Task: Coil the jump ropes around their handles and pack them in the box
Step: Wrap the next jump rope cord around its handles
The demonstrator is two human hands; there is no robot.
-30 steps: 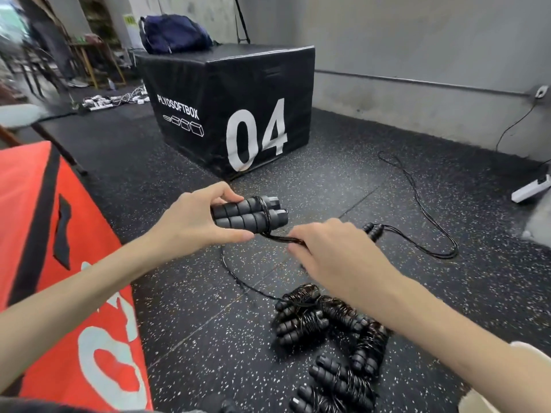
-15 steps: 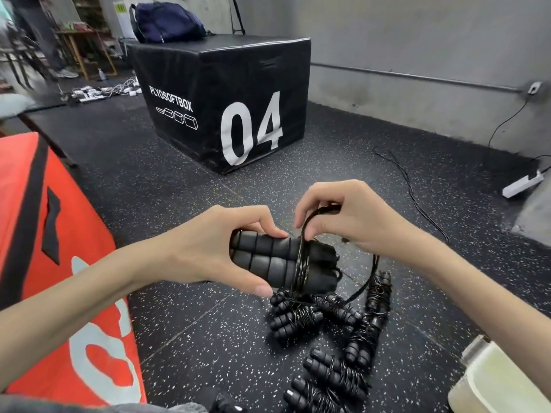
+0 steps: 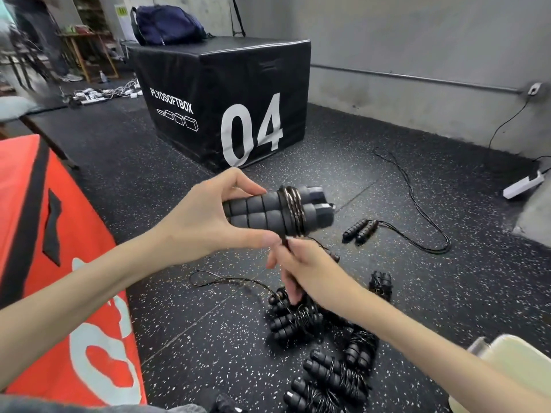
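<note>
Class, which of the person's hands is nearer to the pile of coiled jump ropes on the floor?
Right. The right hand hangs just above the pile of coiled jump ropes; the left hand holds handles higher up.

Right hand (image 3: 310, 272) dropped below handles (image 3: 268, 213); rope (image 3: 293, 213) wraps added.

The handles (image 3: 262, 214) look like matt grey foam, ribbed, with smooth hard plastic end caps; the rope (image 3: 293, 211) wound on them gleams like coated wire. The floor (image 3: 179, 338) is rough speckled rubber, the black box (image 3: 226, 93) smooth leatherette (slightly glossy), the wall (image 3: 417, 49) bare matt concrete
</note>
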